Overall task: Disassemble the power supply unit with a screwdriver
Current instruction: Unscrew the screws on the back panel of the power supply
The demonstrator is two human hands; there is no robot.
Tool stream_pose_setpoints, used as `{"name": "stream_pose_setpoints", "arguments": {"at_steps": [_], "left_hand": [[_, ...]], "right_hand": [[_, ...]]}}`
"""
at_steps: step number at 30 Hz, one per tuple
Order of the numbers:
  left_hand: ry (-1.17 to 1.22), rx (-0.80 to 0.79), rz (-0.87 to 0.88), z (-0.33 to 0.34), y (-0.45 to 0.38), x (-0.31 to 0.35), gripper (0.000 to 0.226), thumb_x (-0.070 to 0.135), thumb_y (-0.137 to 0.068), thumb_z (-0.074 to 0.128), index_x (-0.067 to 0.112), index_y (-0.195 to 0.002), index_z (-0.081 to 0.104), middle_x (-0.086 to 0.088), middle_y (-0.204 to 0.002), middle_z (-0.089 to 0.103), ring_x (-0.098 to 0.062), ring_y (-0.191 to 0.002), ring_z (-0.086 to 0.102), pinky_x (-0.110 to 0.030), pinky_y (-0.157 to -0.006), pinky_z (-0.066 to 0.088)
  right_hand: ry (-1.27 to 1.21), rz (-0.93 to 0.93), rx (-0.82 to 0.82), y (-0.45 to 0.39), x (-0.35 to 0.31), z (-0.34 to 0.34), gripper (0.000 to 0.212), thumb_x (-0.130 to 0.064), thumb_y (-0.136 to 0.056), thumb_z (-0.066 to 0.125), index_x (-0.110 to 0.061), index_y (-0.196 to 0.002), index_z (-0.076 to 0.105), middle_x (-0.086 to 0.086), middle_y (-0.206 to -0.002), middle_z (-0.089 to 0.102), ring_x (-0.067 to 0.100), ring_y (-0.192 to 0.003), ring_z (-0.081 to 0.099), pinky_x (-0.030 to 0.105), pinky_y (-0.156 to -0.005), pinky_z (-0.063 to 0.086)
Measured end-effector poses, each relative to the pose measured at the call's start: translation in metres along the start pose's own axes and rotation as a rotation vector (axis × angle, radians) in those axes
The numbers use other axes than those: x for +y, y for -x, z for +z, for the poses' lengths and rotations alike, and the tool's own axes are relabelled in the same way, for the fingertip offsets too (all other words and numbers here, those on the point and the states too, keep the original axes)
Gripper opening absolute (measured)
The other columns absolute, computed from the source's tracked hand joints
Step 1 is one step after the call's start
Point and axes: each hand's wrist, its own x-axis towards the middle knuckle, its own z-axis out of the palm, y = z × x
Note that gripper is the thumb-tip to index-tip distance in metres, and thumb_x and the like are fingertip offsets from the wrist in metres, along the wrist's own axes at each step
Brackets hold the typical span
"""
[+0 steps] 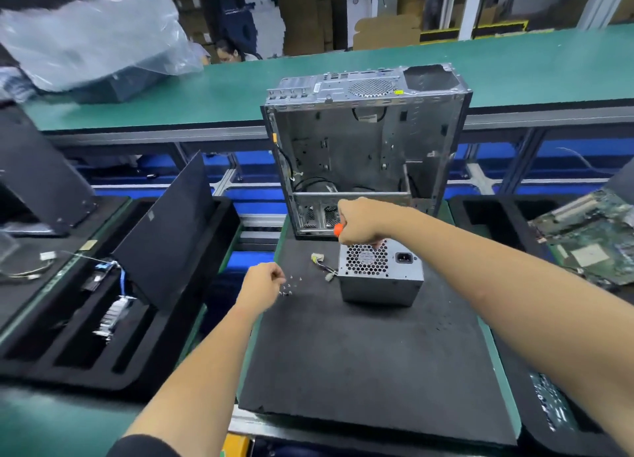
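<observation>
Screws [290, 286] first, a little scatter of them on the black mat [360, 360], right at the fingertips of the left hand [262, 286]. That hand hovers with its fingers loosely curled toward the pile; whether it pinches one I cannot tell, the tips are too small and blurred. They look tiny, hard and quick to roll, so a fingertip pinch is the only way to lift them.

Moving right, between the two hands, short cables [324, 267] with pale plugs trail from the unit's left side. Floppy stuff, no place to grab.

Now the PSU [379, 278] itself, a grey steel box standing on the mat just below the right hand, fan grille and power socket facing up. I judge it stiff, dense and fairly heavy, with smooth painted sides that could slide and sheet-metal edges that may bite. Best hold is across the two flat side walls, palm clear of the grille and cables.

The right hand [360, 221] is wrapped tight around the screwdriver [338, 230]; only the orange handle end pokes out on its left, and the tip is hidden beneath the fist, somewhere over the unit's far top edge.

Beyond that hand stands the open case [363, 137], gutted and upright.
</observation>
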Motion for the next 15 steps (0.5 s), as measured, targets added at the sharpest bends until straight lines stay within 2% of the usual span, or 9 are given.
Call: {"name": "stream_pose_setpoints", "arguments": {"at_steps": [3, 7, 9, 13, 15], "left_hand": [[-0.078, -0.014, -0.017, 0.010, 0.003, -0.013, 0.023, -0.003, -0.082, 0.056, 0.018, -0.074, 0.059, -0.002, -0.084, 0.063, -0.021, -0.081, 0.057, -0.026, -0.068, 0.043], [-0.085, -0.027, -0.048, 0.021, 0.003, -0.028, 0.026, -0.006, -0.078, 0.049, 0.019, -0.074, 0.059, 0.000, -0.084, 0.062, -0.021, -0.080, 0.057, -0.025, -0.068, 0.044], [-0.054, -0.029, -0.064, 0.027, 0.003, -0.033, 0.028, -0.007, -0.077, 0.047, 0.018, -0.075, 0.058, 0.001, -0.079, 0.061, -0.021, -0.077, 0.057, -0.024, -0.066, 0.043], [0.094, 0.027, -0.144, 0.037, 0.000, -0.039, 0.028, -0.007, -0.079, 0.047, 0.018, -0.075, 0.058, 0.005, -0.072, 0.061, -0.013, -0.067, 0.056, -0.019, -0.056, 0.041], [0.168, 0.048, -0.176, 0.039, -0.002, -0.041, 0.029, -0.007, -0.080, 0.049, 0.020, -0.072, 0.056, 0.007, -0.070, 0.060, -0.010, -0.065, 0.057, -0.016, -0.054, 0.041]], "right_hand": [[0.016, -0.018, 0.000, -0.014, -0.005, 0.010, 0.020, -0.020, -0.086, 0.052, -0.012, -0.101, 0.041, 0.010, -0.092, 0.060, 0.025, -0.056, 0.063, 0.028, -0.051, 0.045], [0.001, -0.032, -0.013, -0.030, -0.005, 0.018, 0.020, -0.021, -0.087, 0.052, -0.012, -0.102, 0.043, 0.009, -0.095, 0.061, 0.025, -0.054, 0.061, 0.029, -0.051, 0.046], [-0.002, -0.039, -0.005, -0.037, -0.004, 0.020, 0.021, -0.022, -0.087, 0.052, -0.012, -0.103, 0.044, 0.010, -0.095, 0.062, 0.025, -0.056, 0.061, 0.031, -0.054, 0.048], [-0.001, -0.046, -0.001, -0.045, -0.001, 0.021, 0.018, -0.022, -0.085, 0.054, -0.013, -0.098, 0.045, 0.009, -0.092, 0.064, 0.021, -0.051, 0.060, 0.028, -0.049, 0.045], [0.005, -0.046, -0.011, -0.048, 0.000, 0.020, 0.018, -0.022, -0.085, 0.054, -0.013, -0.097, 0.045, 0.010, -0.093, 0.064, 0.023, -0.055, 0.062, 0.029, -0.051, 0.046]]}}
